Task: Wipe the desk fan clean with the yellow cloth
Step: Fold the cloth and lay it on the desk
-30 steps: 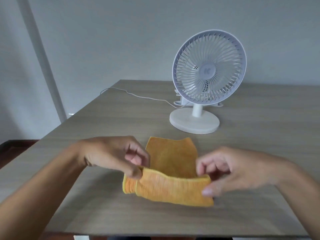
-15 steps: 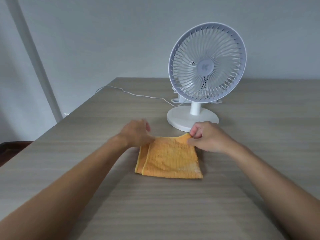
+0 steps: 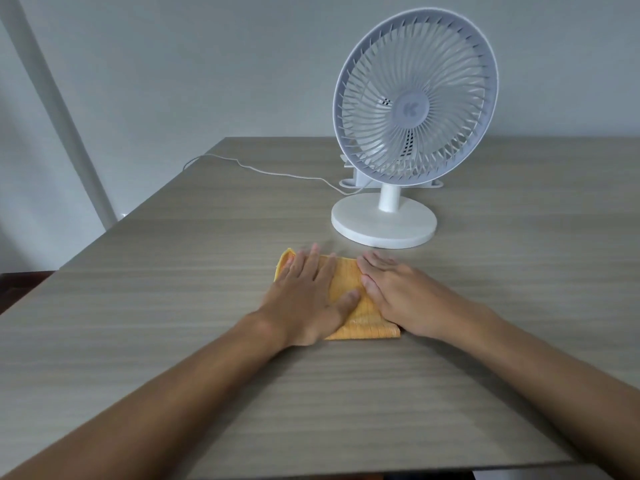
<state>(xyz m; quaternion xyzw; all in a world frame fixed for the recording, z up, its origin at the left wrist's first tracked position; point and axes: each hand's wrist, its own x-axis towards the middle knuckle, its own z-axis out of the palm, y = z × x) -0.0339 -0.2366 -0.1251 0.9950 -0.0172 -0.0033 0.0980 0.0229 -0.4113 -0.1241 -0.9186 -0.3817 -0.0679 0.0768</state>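
Note:
A folded yellow cloth [image 3: 349,289] lies flat on the wooden table [image 3: 173,289], just in front of the fan's base. My left hand [image 3: 308,292] presses on its left half with straight fingers. My right hand [image 3: 398,292] lies flat on its right half, fingers together. Most of the cloth is hidden under both palms. The white desk fan [image 3: 414,112] stands upright behind the cloth on a round base [image 3: 382,225], its grille facing me and tilted slightly back.
A thin white cable [image 3: 263,171] runs from behind the fan toward the table's far left edge. A white holder [image 3: 356,181] sits behind the fan's base. A white pole [image 3: 55,109] leans at the left against the grey wall.
Both hands folded the cloth over, set it down near the fan, then let go of its far corners and now press flat on top of it.

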